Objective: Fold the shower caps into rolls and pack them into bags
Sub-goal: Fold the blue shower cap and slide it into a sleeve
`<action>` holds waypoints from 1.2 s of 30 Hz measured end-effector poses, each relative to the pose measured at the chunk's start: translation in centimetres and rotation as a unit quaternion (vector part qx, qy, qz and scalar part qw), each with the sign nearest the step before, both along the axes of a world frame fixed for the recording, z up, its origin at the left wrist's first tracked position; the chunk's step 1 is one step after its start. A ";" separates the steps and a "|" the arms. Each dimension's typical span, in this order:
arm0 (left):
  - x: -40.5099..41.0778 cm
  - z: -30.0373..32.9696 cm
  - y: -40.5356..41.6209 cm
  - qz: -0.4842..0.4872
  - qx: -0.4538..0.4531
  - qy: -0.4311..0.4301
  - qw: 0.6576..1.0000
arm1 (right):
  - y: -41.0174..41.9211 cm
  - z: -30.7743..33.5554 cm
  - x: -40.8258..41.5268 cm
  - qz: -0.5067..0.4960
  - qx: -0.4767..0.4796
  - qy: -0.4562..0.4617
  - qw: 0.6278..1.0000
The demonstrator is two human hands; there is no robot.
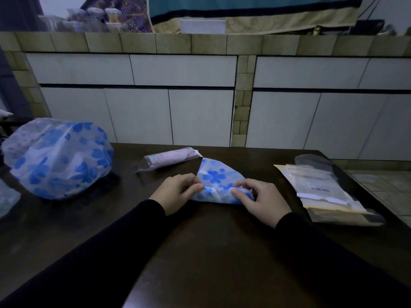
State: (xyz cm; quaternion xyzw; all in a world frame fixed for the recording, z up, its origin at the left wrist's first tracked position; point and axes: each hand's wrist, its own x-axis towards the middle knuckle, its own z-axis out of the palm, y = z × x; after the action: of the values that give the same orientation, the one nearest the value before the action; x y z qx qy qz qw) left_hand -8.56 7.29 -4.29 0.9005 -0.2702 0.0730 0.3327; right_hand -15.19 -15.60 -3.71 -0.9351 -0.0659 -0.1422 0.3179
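Both hands pinched a thin, crinkled, translucent plastic shower cap printed with blue flowers at mid-bench: the left hand gripped its rolled near edge, the right hand likewise, on the smooth dark wooden bench. Its unrolled part tapered to a point.

Dim rm; dark wood table, white-tiled wall w/ beige tile ledge.

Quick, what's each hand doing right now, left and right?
Left hand: pinching the near left edge of the blue-flowered shower cap.
Right hand: gripping the cap's rolled near right end.
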 end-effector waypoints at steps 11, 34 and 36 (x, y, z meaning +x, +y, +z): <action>0.7 0.0 -0.8 -0.012 0.086 -0.259 0.962 | 1.1 -0.4 -0.1 -0.017 -0.170 -0.111 0.979; 0.7 -0.5 0.9 -0.107 0.114 -0.144 0.977 | 0.4 0.5 -0.4 0.040 -0.247 0.082 0.965; 0.7 -0.5 1.0 -0.107 0.114 -0.144 0.977 | 0.2 0.7 -0.4 0.035 -0.227 0.077 0.970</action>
State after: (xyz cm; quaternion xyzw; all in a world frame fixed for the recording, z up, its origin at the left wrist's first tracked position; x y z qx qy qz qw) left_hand -7.83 8.26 -4.83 0.8784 -0.4168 0.1342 0.1915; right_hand -15.57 -15.42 -2.98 -0.9880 -0.1043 -0.0396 0.1065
